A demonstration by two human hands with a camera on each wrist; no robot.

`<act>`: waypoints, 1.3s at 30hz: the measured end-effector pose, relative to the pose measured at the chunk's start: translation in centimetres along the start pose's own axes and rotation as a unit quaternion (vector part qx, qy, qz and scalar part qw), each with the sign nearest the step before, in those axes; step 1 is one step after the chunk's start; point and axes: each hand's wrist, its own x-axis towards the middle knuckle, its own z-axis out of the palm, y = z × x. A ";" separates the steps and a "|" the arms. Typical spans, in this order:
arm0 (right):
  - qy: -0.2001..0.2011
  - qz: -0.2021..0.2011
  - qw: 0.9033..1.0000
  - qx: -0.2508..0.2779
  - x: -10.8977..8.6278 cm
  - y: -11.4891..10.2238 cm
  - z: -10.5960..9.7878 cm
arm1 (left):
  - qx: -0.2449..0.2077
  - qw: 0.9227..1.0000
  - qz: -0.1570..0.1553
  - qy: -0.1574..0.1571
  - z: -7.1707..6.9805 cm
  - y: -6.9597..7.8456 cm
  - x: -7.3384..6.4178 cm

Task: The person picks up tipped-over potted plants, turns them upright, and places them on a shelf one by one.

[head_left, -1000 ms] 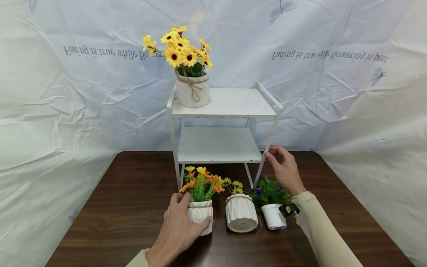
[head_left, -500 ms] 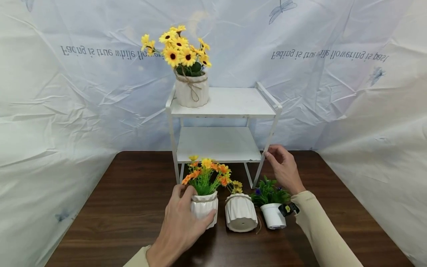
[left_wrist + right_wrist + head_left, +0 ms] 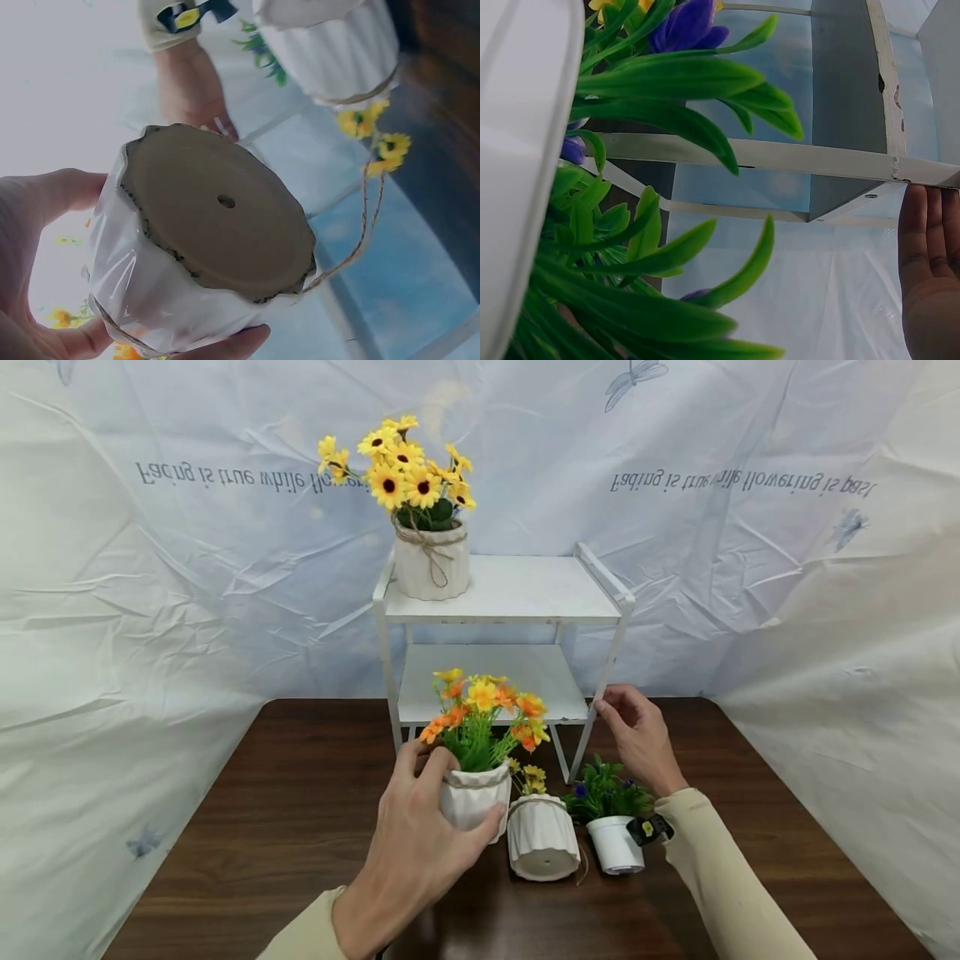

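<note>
My left hand (image 3: 423, 822) grips a white fluted flowerpot (image 3: 474, 802) with orange and yellow artificial flowers (image 3: 487, 710), thumb on its near right side and fingers at its left. The pot is held off the table in front of the shelf rack; its underside with a small hole shows in the left wrist view. My right hand (image 3: 637, 735) holds the right front leg of the white two-tier shelf rack (image 3: 517, 589) at the lower shelf's height, fingertips against the frame in the right wrist view. A potted yellow sunflower plant (image 3: 431, 556) stands on the top shelf's left end.
A white fluted pot (image 3: 543, 843) with small yellow flowers lies tipped on the dark wooden table (image 3: 262, 860), base toward me. To its right, a smaller white pot (image 3: 617, 845) with green leaves and purple flowers also lies tipped. Printed cloth (image 3: 225, 568) hangs behind the rack.
My left hand has lifted the orange-flowered pot off the table and moved it right and forward, toward the lower shelf. The right hand has stayed at the rack's leg.
</note>
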 end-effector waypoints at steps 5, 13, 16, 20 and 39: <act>-0.004 -0.006 1.000 -0.004 -0.4 -2.3 -0.3 | -0.016 1.000 0.022 0.015 -1.0 1.3 1.3; 0.000 -0.006 1.000 -0.011 -0.4 -2.4 -0.6 | -0.039 0.998 0.049 0.017 -2.7 3.1 3.6; -0.004 -0.004 1.000 -0.012 -0.4 -2.4 -0.6 | -0.033 0.997 0.072 0.023 -3.2 3.5 4.5; -0.006 -0.002 1.000 -0.015 -0.4 -2.4 -0.6 | -0.026 0.994 0.102 0.031 -3.6 4.0 5.7; -0.014 0.008 1.000 -0.021 -0.5 -2.8 -0.3 | -0.046 0.990 0.133 0.034 -5.8 7.5 11.1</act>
